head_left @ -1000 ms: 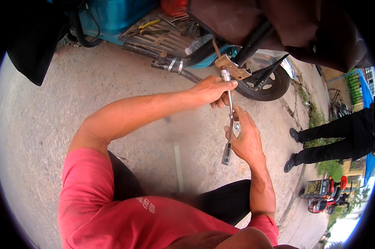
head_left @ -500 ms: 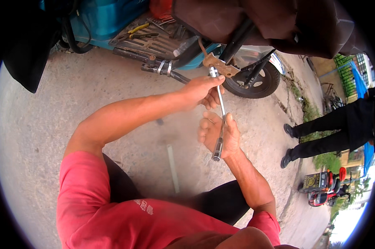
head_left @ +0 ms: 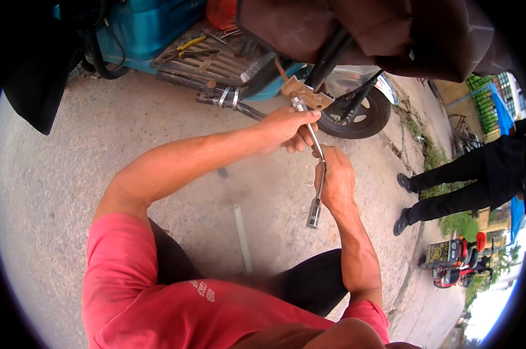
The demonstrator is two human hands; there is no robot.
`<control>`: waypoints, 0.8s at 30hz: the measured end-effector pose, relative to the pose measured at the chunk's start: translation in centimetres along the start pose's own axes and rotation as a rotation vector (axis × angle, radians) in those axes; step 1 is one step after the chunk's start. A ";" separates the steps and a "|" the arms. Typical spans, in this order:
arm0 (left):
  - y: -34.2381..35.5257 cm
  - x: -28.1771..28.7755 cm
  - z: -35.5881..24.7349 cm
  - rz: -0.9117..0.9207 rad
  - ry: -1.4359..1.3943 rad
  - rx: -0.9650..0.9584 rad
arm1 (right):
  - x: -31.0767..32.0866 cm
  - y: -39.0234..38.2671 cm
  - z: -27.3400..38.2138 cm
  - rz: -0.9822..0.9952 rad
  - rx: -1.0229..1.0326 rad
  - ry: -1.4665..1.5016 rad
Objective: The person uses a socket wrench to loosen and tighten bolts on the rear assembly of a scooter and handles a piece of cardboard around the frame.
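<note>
A long bent chrome socket wrench [head_left: 314, 209] has its upper socket on a bolt of the rusty metal bracket [head_left: 309, 96] under the black frame tube. My left hand [head_left: 280, 131] is closed round the upper shaft just below that socket, thumb across it. My right hand [head_left: 335, 177] is lower down, closed on the middle of the shaft with its fingers curled in; the wrench's other socket end sticks out below it. Just behind the bracket is the scooter's front wheel [head_left: 359, 116].
Tools including yellow-handled pliers [head_left: 190, 42] lie on the teal scooter's footboard [head_left: 216, 64]. A brown cover [head_left: 426, 35] hangs above. A person in black trousers [head_left: 455, 192] stands at the right, near a red scooter [head_left: 449, 267] and a bicycle [head_left: 461, 134].
My right hand was loosely open under the shaft half a second ago and is now turned over and closed on it. The view has shifted slightly; my left hand stays at the socket.
</note>
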State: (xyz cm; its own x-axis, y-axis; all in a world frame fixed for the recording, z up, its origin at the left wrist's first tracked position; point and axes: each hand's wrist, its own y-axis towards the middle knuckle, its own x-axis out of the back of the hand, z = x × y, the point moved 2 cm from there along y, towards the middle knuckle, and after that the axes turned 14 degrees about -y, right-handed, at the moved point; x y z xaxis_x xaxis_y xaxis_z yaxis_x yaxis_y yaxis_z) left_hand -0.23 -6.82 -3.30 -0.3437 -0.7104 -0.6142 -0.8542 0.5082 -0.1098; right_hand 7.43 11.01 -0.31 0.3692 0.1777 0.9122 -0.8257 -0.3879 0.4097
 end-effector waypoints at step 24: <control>0.9 0.7 0.4 0.056 -0.186 0.020 | -0.8 -0.3 -0.3 -0.077 0.141 -0.102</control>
State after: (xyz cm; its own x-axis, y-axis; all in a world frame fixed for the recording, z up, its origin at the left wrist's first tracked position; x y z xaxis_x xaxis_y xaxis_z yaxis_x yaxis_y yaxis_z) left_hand -1.03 -6.65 -4.15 -0.3111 -0.5792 -0.7535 -0.8273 0.5553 -0.0853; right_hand 7.24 11.22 -1.18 0.4767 0.1217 0.8706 -0.7277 -0.5009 0.4685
